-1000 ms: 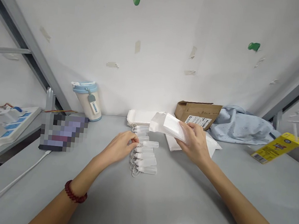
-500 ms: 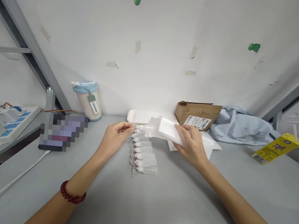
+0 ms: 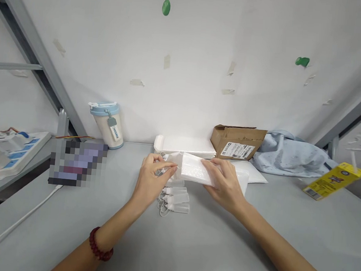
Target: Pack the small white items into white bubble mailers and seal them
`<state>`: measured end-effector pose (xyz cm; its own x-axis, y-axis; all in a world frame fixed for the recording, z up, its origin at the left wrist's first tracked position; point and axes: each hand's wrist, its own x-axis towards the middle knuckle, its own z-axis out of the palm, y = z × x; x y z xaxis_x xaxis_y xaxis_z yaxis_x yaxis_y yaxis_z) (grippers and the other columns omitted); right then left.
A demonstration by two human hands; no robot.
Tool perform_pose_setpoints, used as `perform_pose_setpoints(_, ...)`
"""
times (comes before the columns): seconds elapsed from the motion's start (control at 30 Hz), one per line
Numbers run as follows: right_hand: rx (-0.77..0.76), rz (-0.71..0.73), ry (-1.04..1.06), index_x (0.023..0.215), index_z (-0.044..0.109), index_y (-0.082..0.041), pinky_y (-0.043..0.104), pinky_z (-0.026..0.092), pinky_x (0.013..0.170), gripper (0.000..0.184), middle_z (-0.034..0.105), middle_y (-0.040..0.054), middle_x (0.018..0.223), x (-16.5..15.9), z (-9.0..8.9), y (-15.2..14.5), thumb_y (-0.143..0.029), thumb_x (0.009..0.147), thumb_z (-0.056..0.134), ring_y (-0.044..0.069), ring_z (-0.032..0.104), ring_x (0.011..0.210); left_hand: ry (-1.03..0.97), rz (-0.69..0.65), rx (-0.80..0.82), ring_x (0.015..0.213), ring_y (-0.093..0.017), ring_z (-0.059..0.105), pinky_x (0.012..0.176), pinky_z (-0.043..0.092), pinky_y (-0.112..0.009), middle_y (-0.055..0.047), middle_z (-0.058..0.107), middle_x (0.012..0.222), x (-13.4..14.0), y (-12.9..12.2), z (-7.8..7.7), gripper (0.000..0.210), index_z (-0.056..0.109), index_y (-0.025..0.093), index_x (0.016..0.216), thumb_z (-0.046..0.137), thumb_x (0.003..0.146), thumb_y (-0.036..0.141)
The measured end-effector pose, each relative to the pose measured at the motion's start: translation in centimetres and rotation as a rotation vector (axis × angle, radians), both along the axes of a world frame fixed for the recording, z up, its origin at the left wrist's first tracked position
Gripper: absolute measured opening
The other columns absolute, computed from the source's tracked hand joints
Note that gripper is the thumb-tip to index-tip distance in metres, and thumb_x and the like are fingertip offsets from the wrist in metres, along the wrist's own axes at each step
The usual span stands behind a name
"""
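My right hand (image 3: 225,180) grips a flat white packet in a clear, glossy plastic bag (image 3: 193,167), thumb on the near side and fingers over the top. At the bag's left end, my left hand (image 3: 152,179) pinches the film between thumb and forefinger. What is inside the bag's left end cannot be made out. Below the bag lies a row of small clear tubes with white caps (image 3: 179,198), each with a white cord loop. The upper tubes of the row are partly hidden behind my left hand and the bag.
A stack of white boxes (image 3: 186,145) stands against the wall beside an open cardboard box (image 3: 237,143). White plastic sheets lie under it. Right of them are a bluish cloth (image 3: 290,154) and a yellow drink carton (image 3: 334,181). A tumbler (image 3: 108,124), blurred phone (image 3: 78,164) and power strip (image 3: 12,155) are left.
My left hand has moved right from the tubes' cord ends to the bag's left end and now pinches it. The bag has shifted slightly left and down in my right hand.
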<state>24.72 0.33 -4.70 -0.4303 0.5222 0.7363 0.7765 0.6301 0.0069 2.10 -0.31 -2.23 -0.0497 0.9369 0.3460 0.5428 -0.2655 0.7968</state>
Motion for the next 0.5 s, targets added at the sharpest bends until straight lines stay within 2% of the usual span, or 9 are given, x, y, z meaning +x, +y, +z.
perform_pose_setpoints(0.07, 0.013, 0.025, 0.001, 0.13, 0.037, -0.024, 0.043, 0.041, 0.083, 0.056, 0.047, 0.0121, 0.109, -0.4, 0.2, -0.4, -0.016, 0.078, 0.054, 0.026, 0.048, 0.099, -0.021, 0.015, -0.008, 0.099, -0.021, 0.049, 0.074, 0.046, -0.03, -0.005, 0.052, 0.105, 0.0, 0.1, 0.0, 0.019, 0.074, 0.028, 0.085, 0.062, 0.073, 0.037)
perform_pose_setpoints(0.13, 0.033, 0.033, 0.001, 0.129, 0.038, -0.023, 0.042, 0.041, 0.082, 0.054, 0.048, 0.0126, 0.108, -0.6, 0.3, -0.7, -0.016, 0.078, 0.054, 0.026, 0.048, 0.099, -0.089, -0.069, -0.059, 0.1, -0.021, 0.051, 0.075, 0.046, -0.029, -0.005, 0.056, 0.107, 0.0, 0.1, 0.1, 0.018, 0.075, 0.026, 0.084, 0.063, 0.072, 0.033)
perform_pose_setpoints(0.27, 0.054, 0.04, -0.012, 0.128, 0.039, -0.022, 0.042, 0.041, 0.081, 0.054, 0.048, 0.0132, 0.108, -0.8, 0.3, -1.0, -0.012, 0.077, 0.054, 0.026, 0.048, 0.097, -0.202, -0.251, -0.193, 0.092, -0.021, 0.059, 0.076, 0.047, -0.028, -0.002, 0.067, 0.093, 0.3, -0.3, 0.1, 0.02, 0.075, 0.021, 0.083, 0.058, 0.072, 0.024)
perform_pose_setpoints(0.4, 0.062, 0.058, -0.013, 0.131, 0.037, -0.022, 0.042, 0.041, 0.081, 0.058, 0.049, 0.0134, 0.108, -0.8, 0.2, -1.0, -0.01, 0.075, 0.052, 0.026, 0.048, 0.098, -0.137, -0.232, -0.22, 0.084, -0.022, 0.063, 0.069, 0.049, -0.027, 0.0, 0.071, 0.086, 0.7, -0.8, 0.4, 0.023, 0.075, 0.019, 0.084, 0.056, 0.071, 0.023)
perform_pose_setpoints(0.5, 0.055, 0.029, -0.028, 0.133, 0.035, -0.023, 0.044, 0.04, 0.082, 0.061, 0.05, 0.0138, 0.111, -0.9, 0.3, -1.0, -0.011, 0.075, 0.052, 0.027, 0.049, 0.101, -0.141, -0.233, -0.199, 0.087, -0.022, 0.064, 0.072, 0.05, -0.028, 0.0, 0.072, 0.089, 0.9, -1.0, 0.6, 0.025, 0.074, 0.02, 0.088, 0.056, 0.072, 0.024)
